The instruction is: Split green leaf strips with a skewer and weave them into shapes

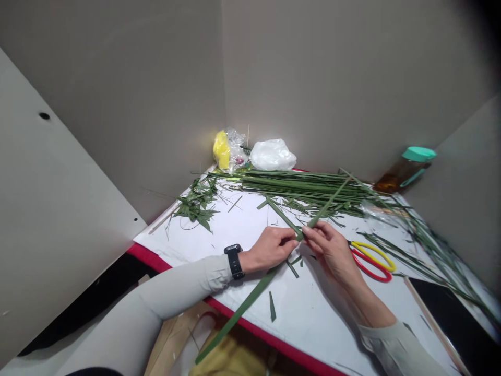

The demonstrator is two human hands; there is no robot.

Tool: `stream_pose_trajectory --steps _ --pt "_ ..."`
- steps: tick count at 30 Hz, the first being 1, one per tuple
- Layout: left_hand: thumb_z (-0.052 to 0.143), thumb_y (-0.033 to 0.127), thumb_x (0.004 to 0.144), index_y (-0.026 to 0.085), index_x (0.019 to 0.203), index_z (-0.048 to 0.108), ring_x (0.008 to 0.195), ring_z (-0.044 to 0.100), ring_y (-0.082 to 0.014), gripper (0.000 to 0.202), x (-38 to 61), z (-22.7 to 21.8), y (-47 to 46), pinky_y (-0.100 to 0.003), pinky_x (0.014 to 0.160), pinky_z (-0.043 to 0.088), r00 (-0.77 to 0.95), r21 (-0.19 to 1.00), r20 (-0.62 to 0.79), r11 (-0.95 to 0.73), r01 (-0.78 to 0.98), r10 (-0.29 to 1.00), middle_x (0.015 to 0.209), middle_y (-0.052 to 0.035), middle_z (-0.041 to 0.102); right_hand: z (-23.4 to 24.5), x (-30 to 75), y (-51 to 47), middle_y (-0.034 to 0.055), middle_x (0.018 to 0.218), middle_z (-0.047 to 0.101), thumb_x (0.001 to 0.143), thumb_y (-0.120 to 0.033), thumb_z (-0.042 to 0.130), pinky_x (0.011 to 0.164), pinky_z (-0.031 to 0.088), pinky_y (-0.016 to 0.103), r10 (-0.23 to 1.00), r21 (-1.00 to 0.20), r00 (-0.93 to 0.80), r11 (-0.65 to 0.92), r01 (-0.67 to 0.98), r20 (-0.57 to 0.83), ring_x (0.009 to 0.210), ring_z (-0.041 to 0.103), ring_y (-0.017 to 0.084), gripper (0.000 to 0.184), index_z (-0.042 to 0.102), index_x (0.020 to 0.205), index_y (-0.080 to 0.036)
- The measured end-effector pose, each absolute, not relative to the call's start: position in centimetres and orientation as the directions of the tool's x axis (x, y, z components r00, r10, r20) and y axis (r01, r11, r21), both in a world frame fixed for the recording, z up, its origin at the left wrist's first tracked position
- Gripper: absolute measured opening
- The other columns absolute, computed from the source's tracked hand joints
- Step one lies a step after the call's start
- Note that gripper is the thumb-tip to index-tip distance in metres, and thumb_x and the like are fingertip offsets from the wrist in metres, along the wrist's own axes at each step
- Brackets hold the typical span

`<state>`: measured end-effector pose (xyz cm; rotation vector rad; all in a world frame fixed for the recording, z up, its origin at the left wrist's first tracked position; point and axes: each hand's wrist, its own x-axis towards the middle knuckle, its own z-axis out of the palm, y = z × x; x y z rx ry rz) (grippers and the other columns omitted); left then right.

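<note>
My left hand (271, 248), with a black watch on its wrist, and my right hand (331, 249) meet over the white table (332, 313). Both pinch long green leaf strips (242, 308) where these cross between the fingertips. One strip runs down past the table's red front edge; two others (326, 204) rise from the pinch toward the pile behind. Fingers of both hands are closed on the strips.
A pile of long green leaves (309, 188) lies across the back of the table, and leaf scraps (195, 203) at the left. Yellow and red scissors (371, 258) lie right of my right hand. Plastic bags (272, 155) and a green-lidded jar (407, 168) stand by the wall.
</note>
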<state>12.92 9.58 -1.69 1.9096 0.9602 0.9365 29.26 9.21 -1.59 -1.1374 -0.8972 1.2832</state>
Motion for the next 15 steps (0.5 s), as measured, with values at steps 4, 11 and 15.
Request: stream_pose_trajectory --steps 4,11,15 --pt "0.057 0.014 0.083 0.019 0.061 0.043 0.058 0.035 -0.0118 0.026 13.1 -2.0 9.6 -0.028 0.061 0.026 0.412 0.887 0.252 -0.379 0.263 0.876 0.056 0.006 0.038 -2.1 29.2 9.2 -0.0046 0.071 0.064 0.051 -0.039 0.097 0.061 0.048 0.016 0.986 -0.966 0.153 -0.031 -0.255 -0.072 0.065 0.056 0.007 0.047 0.068 0.082 -0.021" --pt "0.061 0.037 0.085 0.018 0.072 0.055 0.065 0.044 -0.0133 0.024 12.9 -1.8 9.6 -0.027 0.063 0.034 0.404 0.975 0.182 -0.218 0.045 0.897 0.066 0.003 0.05 -1.9 28.7 8.9 -0.0011 0.076 0.067 0.06 -0.035 0.093 0.06 0.046 0.02 0.998 -0.972 0.048 -0.032 -0.235 -0.044 0.065 0.056 0.009 0.033 0.075 0.082 -0.02" --pt "0.066 0.043 0.082 0.017 0.069 0.056 0.063 0.042 -0.0124 0.031 12.7 -1.3 9.9 -0.026 0.063 0.034 0.404 0.99 0.131 -0.098 -0.102 0.905 0.065 0.0025 0.051 -1.2 28.2 8.6 0.0009 0.081 0.069 0.062 -0.035 0.09 0.063 0.047 0.023 1.0 -0.965 0.008 -0.013 -0.264 -0.016 0.068 0.057 0.011 0.027 0.076 0.08 -0.019"
